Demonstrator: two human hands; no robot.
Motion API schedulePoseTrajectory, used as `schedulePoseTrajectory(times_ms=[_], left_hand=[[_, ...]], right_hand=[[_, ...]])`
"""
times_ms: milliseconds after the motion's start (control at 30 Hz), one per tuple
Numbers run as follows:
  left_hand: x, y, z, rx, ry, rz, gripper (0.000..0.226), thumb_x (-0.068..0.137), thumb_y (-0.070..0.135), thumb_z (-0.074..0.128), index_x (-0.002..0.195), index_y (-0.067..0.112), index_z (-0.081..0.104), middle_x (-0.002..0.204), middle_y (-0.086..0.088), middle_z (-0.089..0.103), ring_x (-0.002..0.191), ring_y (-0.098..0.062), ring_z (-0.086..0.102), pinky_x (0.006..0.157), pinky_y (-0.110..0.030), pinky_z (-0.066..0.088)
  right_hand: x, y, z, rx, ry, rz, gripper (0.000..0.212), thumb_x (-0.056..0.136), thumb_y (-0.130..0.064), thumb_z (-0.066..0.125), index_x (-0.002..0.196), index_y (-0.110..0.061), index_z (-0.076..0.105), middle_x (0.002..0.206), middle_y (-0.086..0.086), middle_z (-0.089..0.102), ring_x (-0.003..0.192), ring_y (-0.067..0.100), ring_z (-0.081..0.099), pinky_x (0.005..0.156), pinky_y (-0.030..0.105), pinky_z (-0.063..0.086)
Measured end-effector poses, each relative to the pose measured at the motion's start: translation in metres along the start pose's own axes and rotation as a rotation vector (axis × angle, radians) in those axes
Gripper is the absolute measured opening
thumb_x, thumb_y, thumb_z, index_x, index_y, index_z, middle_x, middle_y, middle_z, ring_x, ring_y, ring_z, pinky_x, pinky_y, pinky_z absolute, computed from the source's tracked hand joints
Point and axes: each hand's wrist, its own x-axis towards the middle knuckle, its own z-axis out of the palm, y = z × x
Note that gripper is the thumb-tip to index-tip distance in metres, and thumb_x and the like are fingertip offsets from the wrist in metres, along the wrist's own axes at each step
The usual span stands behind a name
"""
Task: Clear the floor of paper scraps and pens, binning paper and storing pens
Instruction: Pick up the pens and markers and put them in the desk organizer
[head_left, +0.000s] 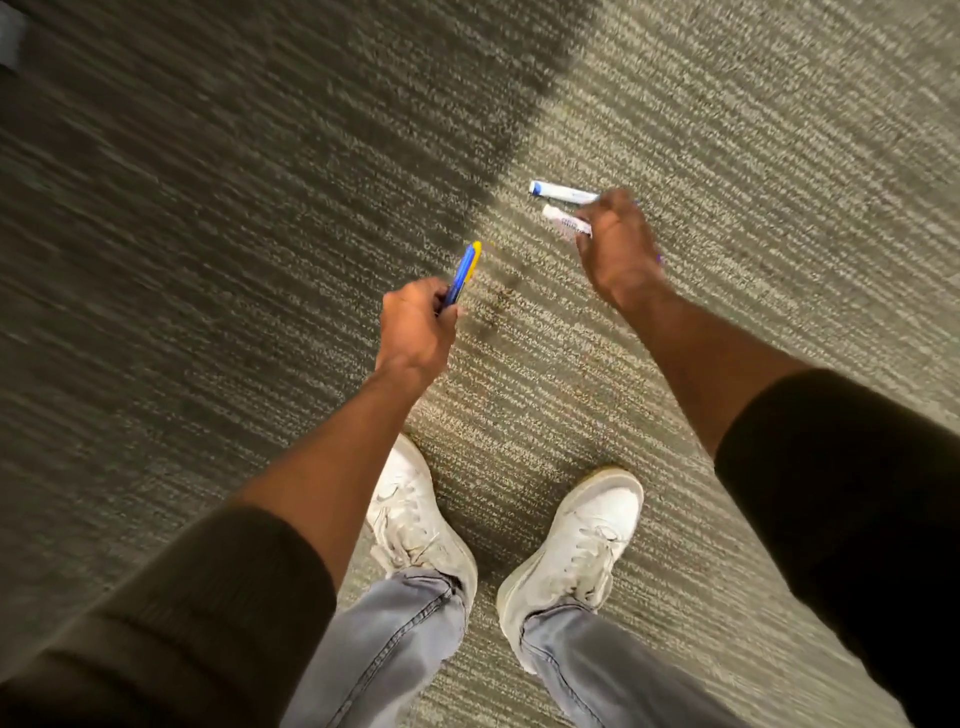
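Two hands (415, 322) (618, 249) grip pens (465, 270) and markers (563, 208).

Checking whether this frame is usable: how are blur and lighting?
Head view: motion blur smears the striped carpet and the right hand at the white markers; a dark shadow band crosses the upper carpet; the left hand's blue-and-yellow pens stay fairly sharp.

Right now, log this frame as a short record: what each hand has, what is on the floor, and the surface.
left hand: grips blue and yellow pens, tips pointing away
right hand: reaching down onto two white markers
white markers: side by side at the fingers; grasp unclear, blurred
surface: striped grey-beige carpet
paper scraps: none visible
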Motion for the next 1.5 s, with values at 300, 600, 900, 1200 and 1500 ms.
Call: schedulePoseTrajectory(times_ms=[300, 600, 900, 1200, 1500], left_hand=[[0.016, -0.035, 0.033, -0.014, -0.003, -0.005, 0.012, 0.096, 0.011, 0.058, 0.098, 0.0, 0.063, 0.085, -0.005, 0.061, 0.063, -0.005, 0.052, 0.067, -0.024, 0.057], [0.006, -0.017, 0.023, -0.075, 0.007, -0.014, 0.017, 0.094, 0.019, 0.063, 0.088, 0.003, 0.063, 0.077, 0.001, 0.058, 0.063, -0.002, 0.05, 0.067, -0.026, 0.056], [-0.059, 0.026, -0.009, -0.192, -0.089, -0.007, 0.012, 0.093, 0.008, 0.064, 0.084, 0.001, 0.064, 0.073, -0.006, 0.059, 0.064, -0.015, 0.053, 0.053, -0.015, 0.047], [-0.159, 0.071, -0.098, -0.157, 0.043, -0.039, 0.013, 0.086, 0.009, 0.07, 0.077, 0.0, 0.068, 0.061, -0.003, 0.05, 0.061, -0.014, 0.041, 0.057, -0.029, 0.036], [-0.27, 0.13, -0.204, -0.226, 0.207, -0.111, 0.014, 0.084, 0.01, 0.07, 0.072, 0.004, 0.066, 0.057, 0.008, 0.041, 0.055, -0.01, 0.034, 0.056, -0.03, 0.03]], right_hand=[[0.056, 0.016, 0.026, 0.255, 0.098, 0.039, 0.024, 0.099, -0.014, 0.05, 0.122, -0.014, 0.057, 0.108, -0.006, 0.058, 0.085, 0.01, 0.061, 0.07, 0.015, 0.055], [0.015, 0.029, 0.027, -0.039, -0.015, 0.049, 0.017, 0.1, -0.016, 0.05, 0.107, -0.005, 0.061, 0.092, 0.002, 0.057, 0.064, 0.005, 0.046, 0.054, 0.017, 0.046], [-0.094, 0.004, -0.015, -0.082, -0.333, 0.171, 0.023, 0.099, -0.013, 0.052, 0.119, -0.003, 0.057, 0.1, 0.016, 0.064, 0.071, 0.017, 0.058, 0.047, 0.019, 0.042], [-0.2, -0.076, -0.101, -0.014, -0.395, 0.147, 0.026, 0.095, -0.014, 0.059, 0.117, -0.002, 0.064, 0.108, 0.015, 0.069, 0.085, 0.017, 0.061, 0.06, 0.014, 0.042], [-0.307, -0.189, -0.195, -0.048, -0.452, 0.039, 0.022, 0.096, -0.014, 0.059, 0.113, -0.002, 0.065, 0.101, 0.015, 0.071, 0.081, 0.018, 0.061, 0.062, 0.02, 0.043]])
